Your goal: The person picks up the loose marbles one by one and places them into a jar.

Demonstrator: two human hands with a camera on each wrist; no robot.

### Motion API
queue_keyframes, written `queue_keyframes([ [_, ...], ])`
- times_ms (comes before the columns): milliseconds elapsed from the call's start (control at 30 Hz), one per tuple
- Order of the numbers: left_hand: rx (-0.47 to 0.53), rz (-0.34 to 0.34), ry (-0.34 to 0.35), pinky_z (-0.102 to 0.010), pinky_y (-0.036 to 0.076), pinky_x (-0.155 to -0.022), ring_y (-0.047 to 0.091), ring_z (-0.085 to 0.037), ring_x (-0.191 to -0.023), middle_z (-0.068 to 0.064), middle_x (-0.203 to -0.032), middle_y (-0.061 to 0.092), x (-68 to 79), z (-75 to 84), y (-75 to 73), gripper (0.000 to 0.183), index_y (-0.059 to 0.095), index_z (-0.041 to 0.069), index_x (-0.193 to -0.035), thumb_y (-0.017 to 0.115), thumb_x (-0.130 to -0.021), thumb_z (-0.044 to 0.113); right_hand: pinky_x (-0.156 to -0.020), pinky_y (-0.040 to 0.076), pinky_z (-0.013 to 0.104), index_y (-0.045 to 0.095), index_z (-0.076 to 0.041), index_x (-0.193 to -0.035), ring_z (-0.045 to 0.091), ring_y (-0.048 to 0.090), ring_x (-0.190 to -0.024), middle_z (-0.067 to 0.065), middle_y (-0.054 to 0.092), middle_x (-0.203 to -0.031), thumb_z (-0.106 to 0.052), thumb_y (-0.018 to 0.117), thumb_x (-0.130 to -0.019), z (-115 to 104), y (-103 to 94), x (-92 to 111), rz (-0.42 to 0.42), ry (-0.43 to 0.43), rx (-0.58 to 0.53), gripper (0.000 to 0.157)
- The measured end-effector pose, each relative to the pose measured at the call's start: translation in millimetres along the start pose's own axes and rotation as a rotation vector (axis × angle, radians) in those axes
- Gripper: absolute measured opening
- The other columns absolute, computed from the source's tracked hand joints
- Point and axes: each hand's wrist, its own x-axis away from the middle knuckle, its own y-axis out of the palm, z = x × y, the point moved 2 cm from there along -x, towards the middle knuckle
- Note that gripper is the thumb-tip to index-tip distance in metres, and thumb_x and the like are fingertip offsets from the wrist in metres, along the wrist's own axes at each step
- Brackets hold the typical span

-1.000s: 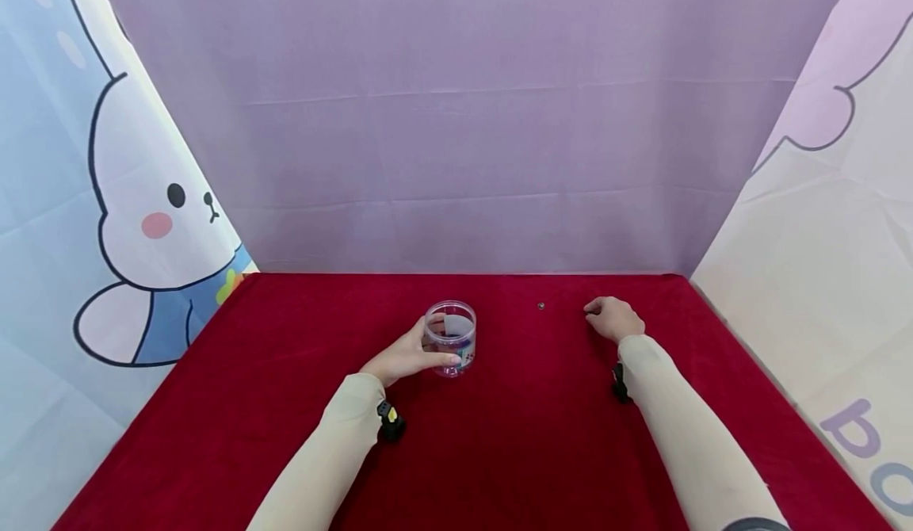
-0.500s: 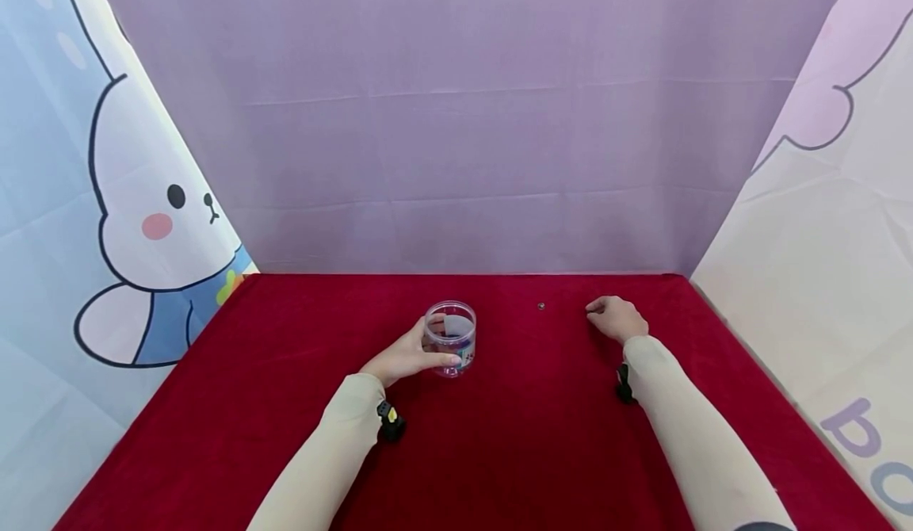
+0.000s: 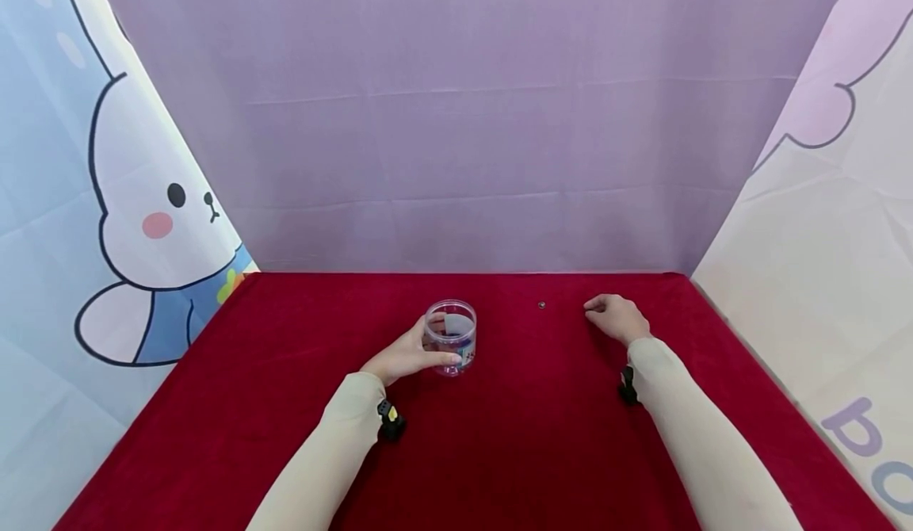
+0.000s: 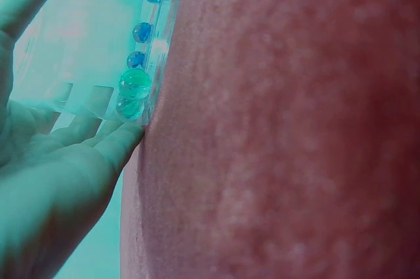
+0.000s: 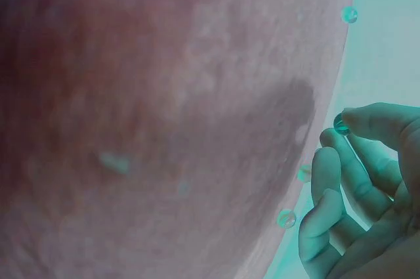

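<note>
My left hand [image 3: 406,357] grips a clear plastic jar [image 3: 465,326] around its side, thumb in front and fingers behind. The jar stands upright and lidless on the red cloth. Several glass marbles [image 4: 134,83], some blue and some green-tinted in the left wrist view, lie along its bottom. Farther right, my right hand [image 3: 617,318] is low over the cloth. Its thumb and a finger pinch a dark glass marble [image 5: 340,124], seen in the right wrist view; in the head view the fingers hide it.
A lone marble [image 3: 541,305] lies on the red cloth [image 3: 499,436] between jar and right hand. In the right wrist view, loose marbles [image 5: 287,218] rest near the hand, and another marble [image 5: 350,14] lies farther off. A lilac curtain [image 3: 456,119] hangs behind the table.
My right wrist and forearm have shifted slightly to the right, with the fingertips staying at nearly the same spot. The left hand and jar have not moved.
</note>
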Motion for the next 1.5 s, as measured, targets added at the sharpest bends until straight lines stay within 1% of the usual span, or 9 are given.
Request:
queue_keyframes([
  [133,0.007,-0.002,0.007,-0.047,0.045,-0.102,0.049,-0.026,-0.126,-0.010,-0.137,0.051,-0.4,0.1,0.3,0.086,0.028,0.016,-0.154,0.080,-0.088,0.028,-0.089,0.045,0.056,0.066,-0.008,-0.129,0.036,0.058,-0.114,0.017,0.064,-0.125,-0.023,0.061,-0.100,-3.7,1.2,1.1,0.009,-0.026,-0.003,0.033],
  [433,0.005,0.002,0.002,-0.048,0.044,-0.103,0.048,-0.026,-0.127,-0.009,-0.139,0.050,0.2,1.0,0.2,0.085,0.027,0.018,-0.154,0.080,-0.088,0.028,-0.086,0.047,0.054,0.066,-0.010,-0.129,0.036,0.059,-0.114,0.015,0.064,-0.124,-0.024,0.061,-0.100,-20.1,0.9,9.0,0.019,-0.080,0.010,0.032],
  [667,-0.011,0.012,-0.024,-0.050,0.045,-0.101,0.048,-0.028,-0.127,-0.008,-0.139,0.050,1.0,-0.5,-0.8,0.087,0.028,0.019,-0.154,0.081,-0.087,0.031,-0.084,0.048,0.051,0.066,-0.010,-0.129,0.034,0.059,-0.111,0.013,0.065,-0.123,-0.023,0.063,-0.099,-31.9,2.1,16.8,0.024,-0.120,0.017,0.032],
  [800,-0.007,0.009,-0.022,-0.049,0.045,-0.102,0.048,-0.028,-0.128,-0.008,-0.139,0.050,1.2,-0.3,-1.0,0.087,0.027,0.018,-0.154,0.081,-0.087,0.031,-0.081,0.049,0.050,0.067,-0.011,-0.127,0.032,0.060,-0.109,0.011,0.066,-0.121,-0.023,0.064,-0.099,-38.3,3.8,20.1,0.030,-0.153,0.026,0.031],
  [1167,-0.006,0.007,-0.007,-0.050,0.044,-0.102,0.048,-0.027,-0.128,-0.009,-0.140,0.050,0.8,-0.7,-1.5,0.086,0.028,0.018,-0.154,0.080,-0.087,0.030,-0.069,0.050,0.040,0.069,-0.011,-0.123,0.028,0.063,-0.103,0.007,0.068,-0.117,-0.022,0.066,-0.098,-49.4,8.2,28.1,0.053,-0.211,0.030,0.028],
  [1267,-0.007,0.007,-0.002,-0.050,0.043,-0.104,0.047,-0.026,-0.128,-0.008,-0.140,0.050,0.5,-0.8,-1.6,0.086,0.028,0.019,-0.154,0.081,-0.087,0.031,-0.066,0.049,0.037,0.069,-0.011,-0.122,0.025,0.064,-0.095,0.007,0.069,-0.114,-0.020,0.066,-0.098,-55.3,8.4,30.1,0.063,-0.248,0.034,0.026],
  [1333,-0.010,0.006,-0.003,-0.050,0.043,-0.104,0.047,-0.026,-0.128,-0.008,-0.140,0.050,0.3,-1.1,-1.6,0.086,0.028,0.020,-0.154,0.081,-0.086,0.030,-0.063,0.047,0.035,0.070,-0.011,-0.120,0.021,0.063,-0.083,0.007,0.069,-0.113,-0.020,0.066,-0.097,-60.0,8.8,31.2,0.064,-0.266,0.029,0.025],
  [1433,-0.011,0.006,-0.006,-0.050,0.042,-0.104,0.047,-0.026,-0.128,-0.007,-0.140,0.050,0.4,-1.5,-1.6,0.086,0.029,0.019,-0.154,0.081,-0.086,0.030,-0.060,0.044,0.034,0.071,-0.012,-0.119,0.017,0.056,-0.067,0.006,0.069,-0.111,-0.019,0.067,-0.097,-68.5,9.5,33.7,0.069,-0.294,0.019,0.023],
  [1500,-0.014,0.007,-0.008,-0.050,0.042,-0.105,0.047,-0.026,-0.127,-0.007,-0.140,0.050,0.5,-1.5,-1.4,0.086,0.029,0.020,-0.154,0.081,-0.086,0.030,-0.058,0.043,0.033,0.071,-0.013,-0.118,0.016,0.053,-0.062,0.006,0.069,-0.110,-0.019,0.067,-0.097,-74.3,10.2,35.7,0.070,-0.307,0.010,0.023],
])
